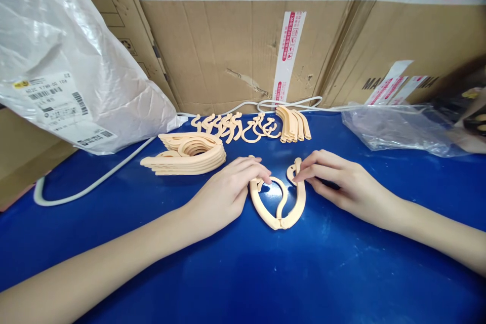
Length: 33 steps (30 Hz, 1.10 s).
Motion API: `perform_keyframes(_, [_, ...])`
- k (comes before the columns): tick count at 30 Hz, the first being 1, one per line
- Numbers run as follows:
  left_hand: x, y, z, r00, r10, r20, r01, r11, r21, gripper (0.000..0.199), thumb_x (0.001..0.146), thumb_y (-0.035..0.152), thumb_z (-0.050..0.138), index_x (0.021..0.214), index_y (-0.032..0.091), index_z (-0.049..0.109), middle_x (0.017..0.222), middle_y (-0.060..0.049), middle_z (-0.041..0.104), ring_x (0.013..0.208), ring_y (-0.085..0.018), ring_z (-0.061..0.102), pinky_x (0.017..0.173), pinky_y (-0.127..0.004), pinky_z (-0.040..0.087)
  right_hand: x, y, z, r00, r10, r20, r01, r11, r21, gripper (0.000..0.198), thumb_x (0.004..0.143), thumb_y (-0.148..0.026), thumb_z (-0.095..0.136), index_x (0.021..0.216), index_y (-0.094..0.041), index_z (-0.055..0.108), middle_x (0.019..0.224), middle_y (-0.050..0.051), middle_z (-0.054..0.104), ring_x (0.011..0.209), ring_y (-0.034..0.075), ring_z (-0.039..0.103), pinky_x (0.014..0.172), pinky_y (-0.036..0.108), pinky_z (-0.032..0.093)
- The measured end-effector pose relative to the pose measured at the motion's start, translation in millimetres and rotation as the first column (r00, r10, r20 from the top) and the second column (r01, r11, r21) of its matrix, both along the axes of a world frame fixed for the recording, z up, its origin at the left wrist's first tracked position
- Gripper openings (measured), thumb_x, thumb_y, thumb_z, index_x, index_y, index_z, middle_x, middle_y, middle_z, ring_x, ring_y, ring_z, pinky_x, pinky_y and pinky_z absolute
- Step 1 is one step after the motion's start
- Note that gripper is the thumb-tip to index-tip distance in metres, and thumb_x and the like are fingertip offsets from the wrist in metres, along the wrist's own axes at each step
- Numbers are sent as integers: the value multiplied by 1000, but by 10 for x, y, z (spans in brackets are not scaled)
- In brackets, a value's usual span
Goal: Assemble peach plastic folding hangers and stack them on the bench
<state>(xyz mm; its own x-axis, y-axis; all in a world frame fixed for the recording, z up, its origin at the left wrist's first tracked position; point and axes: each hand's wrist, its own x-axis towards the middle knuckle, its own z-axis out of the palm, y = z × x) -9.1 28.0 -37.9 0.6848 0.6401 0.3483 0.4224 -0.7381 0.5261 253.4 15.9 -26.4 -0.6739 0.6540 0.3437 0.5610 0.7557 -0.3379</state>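
The cream plastic hanger [285,196] is lying flat on the blue desk [281,278], between the left hand [235,179] and the right hand [341,179]. Its long axis is running near to far. The joint [280,223] is forming the near end; the left arm [259,206] and the right arm [301,200] are curving outward from it, and their free ends are pointing far. The hook [280,208] is rising from the joint into the gap between the arms and bending left at its far part.

Relative to the grip, the hanger is lying to the right of the left hand and to the left of the right hand. Neither hand is standing clearly nearer: each is touching the far part of the arm on its own side, and the joint is lying on the near side of both sets of fingertips.

Grip state, left: the fingers are bending over the left arm's far end; whether they are pinching it or only resting there is impossible to tell. Grip state, right: a fingertip is pressing or resting against the right arm near its small loop, the other fingers are spreading above, and a firm clamp is not showing.

A stack of hangers [195,166] is standing far left of the left hand. Loose hooks [235,134] and a bundle of loose arms [291,125] are lying beyond the hanger. Clear plastic wrap [402,129] is lying far right.
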Motion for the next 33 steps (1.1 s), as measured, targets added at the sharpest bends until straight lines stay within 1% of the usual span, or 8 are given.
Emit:
perform_keyframes(6, [19,-17,27,999,52,-5,-52,998,-46,40,84,-2,37,110,23,54,131,-5,52,124,-19,47,107,-42,37,-12,-58,56,993,-111,31,111,994,-3,20,91,-14,45,99,-20,62,98,6,64,89,18,60,77,31,48])
perform_keyframes(14, [41,-78,86,998,40,-52,-41,999,-24,38,78,9,53,113,23,51,139,-8,45,131,-25,40,109,-48,34,-38,-76,115,999,-15,39,15,1000,9,20,93,-23,47,106,-21,62,99,7,69,90,20,63,79,35,48])
perform_keyframes(20, [27,-78,47,989,8,-150,-18,998,-66,65,77,41,69,133,25,40,148,-10,37,140,-28,27,114,-55,23,-53,-86,102,989,96,116,-84,991,-107,24,91,-30,52,112,-21,60,129,11,57,115,23,53,94,40,45])
perform_keyframes(24, [41,-84,38,976,-33,-215,22,998,-54,85,72,57,70,139,20,32,144,-13,43,137,-29,34,116,-55,18,-76,-112,90,984,117,136,-94,982,-163,32,92,-35,52,120,-22,55,138,10,47,126,23,44,101,40,39])
perform_keyframes(26, [48,-102,52,977,-27,-213,26,1000,-9,79,74,57,69,136,19,36,139,-12,49,131,-29,42,115,-53,22,-71,-109,86,996,44,80,-31,988,-150,29,92,-36,51,116,-21,55,130,10,52,120,22,48,98,37,41])
perform_keyframes(29, [51,-141,83,985,-8,-174,19,998,60,69,74,53,70,128,19,43,127,-11,55,117,-28,53,103,-45,41,-43,-83,90,991,-137,-4,135,980,-149,24,92,-40,50,104,-20,57,103,7,62,95,19,57,82,33,46])
perform_keyframes(31, [49,-164,100,991,9,-137,7,993,118,66,74,50,71,125,18,44,122,-10,55,108,-25,56,92,-38,48,-30,-68,104,974,-226,-3,218,946,-238,25,92,-43,50,97,-20,59,84,2,62,74,16,56,66,28,45])
perform_keyframes(33, [46,-176,110,995,31,-98,-12,982,189,66,74,47,70,125,17,43,120,-11,53,103,-23,56,88,-35,49,-34,-67,126,968,-251,-11,227,892,-392,29,92,-46,49,88,-20,61,73,-1,59,64,14,52,57,25,40])
